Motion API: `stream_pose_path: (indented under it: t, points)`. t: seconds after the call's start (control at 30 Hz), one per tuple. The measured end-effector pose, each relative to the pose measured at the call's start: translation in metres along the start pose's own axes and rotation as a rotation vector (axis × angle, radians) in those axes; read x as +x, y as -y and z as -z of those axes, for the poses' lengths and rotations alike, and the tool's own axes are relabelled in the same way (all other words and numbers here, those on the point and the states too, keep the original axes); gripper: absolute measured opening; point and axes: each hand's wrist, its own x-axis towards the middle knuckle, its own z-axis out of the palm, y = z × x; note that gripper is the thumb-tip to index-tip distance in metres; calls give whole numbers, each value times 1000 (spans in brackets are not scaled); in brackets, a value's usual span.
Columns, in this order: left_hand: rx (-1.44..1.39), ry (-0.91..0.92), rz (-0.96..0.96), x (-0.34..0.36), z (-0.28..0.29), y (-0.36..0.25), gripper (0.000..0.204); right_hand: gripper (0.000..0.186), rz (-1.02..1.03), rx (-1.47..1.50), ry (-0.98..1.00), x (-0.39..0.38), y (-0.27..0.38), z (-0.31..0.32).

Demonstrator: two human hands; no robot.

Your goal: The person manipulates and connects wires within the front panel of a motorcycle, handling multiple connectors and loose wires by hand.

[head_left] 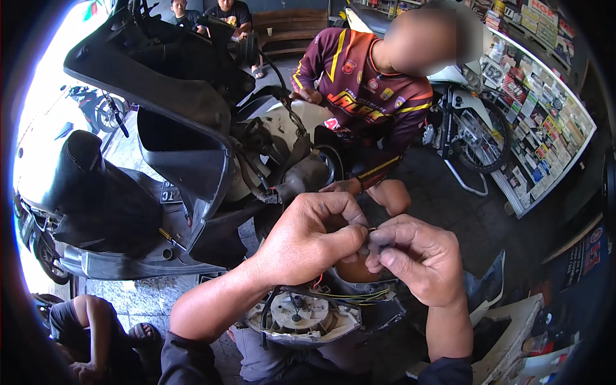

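My left hand (314, 240) and my right hand (417, 256) meet in front of me, fingertips almost touching. Both are closed in a pinch on a tiny copper-coloured strand (372, 229) that looks like a thin wire; most of it is hidden by my fingers. Below them, over my lap, lies a motorbike instrument cluster (301, 314) with its white back facing up and a round housing in the middle. Several yellow-green wires (366, 296) run across its far right side, and a short red wire (318, 280) shows beneath my left hand.
A partly stripped scooter (186, 147) fills the left, a screwdriver (170, 237) on its footboard. Across from me a person in a maroon jersey (366, 83) crouches by its front. A sticker-covered display case (545, 122) and another motorbike (475, 128) stand right. Another person sits lower left.
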Motion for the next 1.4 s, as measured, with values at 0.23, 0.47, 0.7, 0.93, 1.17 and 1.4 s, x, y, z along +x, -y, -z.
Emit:
stream_pose_path:
  t: [0.23, 0.47, 0.7, 0.93, 1.17, 1.4]
  points:
    - [-77, 55, 32, -1, -3, -3, 4, 9, 140, -271, 119, 4, 9, 14]
    - [105, 82, -26, -2, -2, -2, 5, 13, 264, -565, 40, 5, 15, 8]
    - [367, -12, -149, 4, -3, 4, 14, 13, 277, -507, -100, 0, 5, 9]
    - [1484, -15, 13, 18, -5, 43, 42, 12, 186, -386, -194, -8, -15, 20]
    - [821, 61, -70, -2, 3, 18, 21, 10, 148, -210, -192, -19, -17, 13]
    - [73, 40, -66, -50, 30, 34, 18, 18, 265, -596, -130, -11, -1, -23]
